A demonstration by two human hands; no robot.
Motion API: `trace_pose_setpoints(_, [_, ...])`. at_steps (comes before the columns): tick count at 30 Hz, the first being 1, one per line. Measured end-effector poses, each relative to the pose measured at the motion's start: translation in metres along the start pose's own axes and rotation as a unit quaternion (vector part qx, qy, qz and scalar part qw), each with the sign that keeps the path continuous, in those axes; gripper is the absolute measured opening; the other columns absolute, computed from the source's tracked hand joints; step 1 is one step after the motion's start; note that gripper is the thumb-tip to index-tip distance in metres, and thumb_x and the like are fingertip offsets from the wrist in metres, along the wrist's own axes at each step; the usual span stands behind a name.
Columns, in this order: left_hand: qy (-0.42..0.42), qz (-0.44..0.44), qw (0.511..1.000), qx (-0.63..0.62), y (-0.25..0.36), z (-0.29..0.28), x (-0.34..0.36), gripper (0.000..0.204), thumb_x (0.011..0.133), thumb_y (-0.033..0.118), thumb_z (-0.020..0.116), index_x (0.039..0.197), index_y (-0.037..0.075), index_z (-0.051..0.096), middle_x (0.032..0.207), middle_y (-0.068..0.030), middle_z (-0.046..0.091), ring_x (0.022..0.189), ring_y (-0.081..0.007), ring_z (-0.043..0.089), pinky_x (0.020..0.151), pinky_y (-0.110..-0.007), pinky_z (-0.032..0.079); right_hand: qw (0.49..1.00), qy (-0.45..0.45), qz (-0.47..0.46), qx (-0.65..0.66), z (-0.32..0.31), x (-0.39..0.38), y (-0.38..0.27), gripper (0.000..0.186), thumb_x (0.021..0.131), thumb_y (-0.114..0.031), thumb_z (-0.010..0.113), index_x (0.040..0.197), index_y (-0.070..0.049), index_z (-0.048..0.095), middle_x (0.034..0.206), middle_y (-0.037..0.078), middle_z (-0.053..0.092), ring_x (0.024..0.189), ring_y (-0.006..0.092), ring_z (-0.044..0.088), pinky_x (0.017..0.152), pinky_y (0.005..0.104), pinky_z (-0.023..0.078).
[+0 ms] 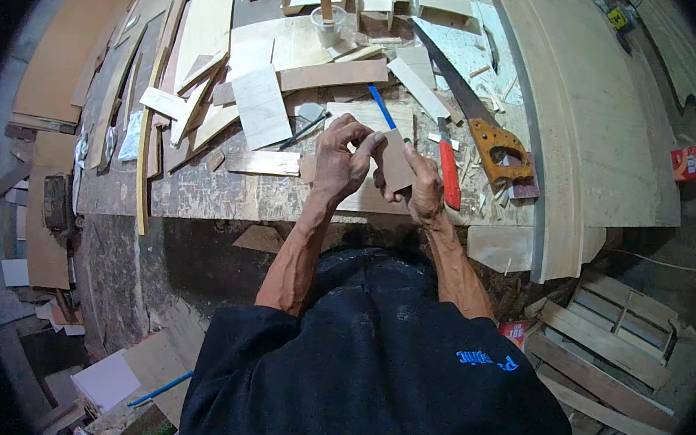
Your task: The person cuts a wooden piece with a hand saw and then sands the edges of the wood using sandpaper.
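Note:
Over the front of the workbench, my two hands hold a small flat brown piece (396,162) that looks like thin wood or folded sandpaper. My left hand (343,158) pinches its left edge between thumb and fingers. On the other side, the fingers of my right hand (425,187) close around its right edge and lower corner. A blue strip (381,106), perhaps a pencil or blade, shows just beyond the piece; whether it touches is unclear. Close to my right hand lies a red-handled knife (450,172). A pale wooden board (365,205) lies beneath my hands.
A handsaw with a yellow-brown handle (500,154) lies to the right, beside a long board with a dark edge (545,151). Offcuts and a pale rectangular panel (261,106) cover the left. Farther back stand a clear cup (327,29) with a stick and small wooden assemblies.

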State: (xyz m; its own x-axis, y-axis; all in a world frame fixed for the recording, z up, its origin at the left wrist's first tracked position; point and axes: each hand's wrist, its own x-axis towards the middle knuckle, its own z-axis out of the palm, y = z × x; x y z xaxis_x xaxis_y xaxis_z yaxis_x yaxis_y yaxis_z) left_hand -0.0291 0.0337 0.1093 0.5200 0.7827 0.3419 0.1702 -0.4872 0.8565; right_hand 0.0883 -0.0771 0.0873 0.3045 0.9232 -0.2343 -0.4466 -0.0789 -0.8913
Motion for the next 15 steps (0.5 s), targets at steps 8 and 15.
trace_pose_setpoints(8, [0.049,0.088,0.995,0.026,-0.009,0.016,0.001,0.017,0.080,0.005,0.071,0.071,0.002,0.056,0.067,-0.0089,0.053,0.066,-0.0233,0.052,0.060,-0.035,0.042,0.999,0.013,0.026,0.026,-0.006,0.001,-0.008,0.053,0.098,-0.048,0.043,0.091,0.001,0.062,0.067,0.008,0.064,0.046,0.0129,0.057,0.039,0.0235,0.039])
trace_pose_setpoints(15, [0.020,-0.119,0.991,0.052,-0.018,0.016,0.004,0.029,0.092,0.018,0.062,0.073,-0.002,0.053,0.063,-0.0157,0.056,0.059,-0.0215,0.053,0.056,-0.038,0.041,0.998,0.015,0.019,0.052,-0.015,-0.003,-0.011,0.053,0.100,-0.046,0.037,0.096,0.000,0.062,0.067,0.008,0.065,0.048,0.0119,0.057,0.041,0.0241,0.039])
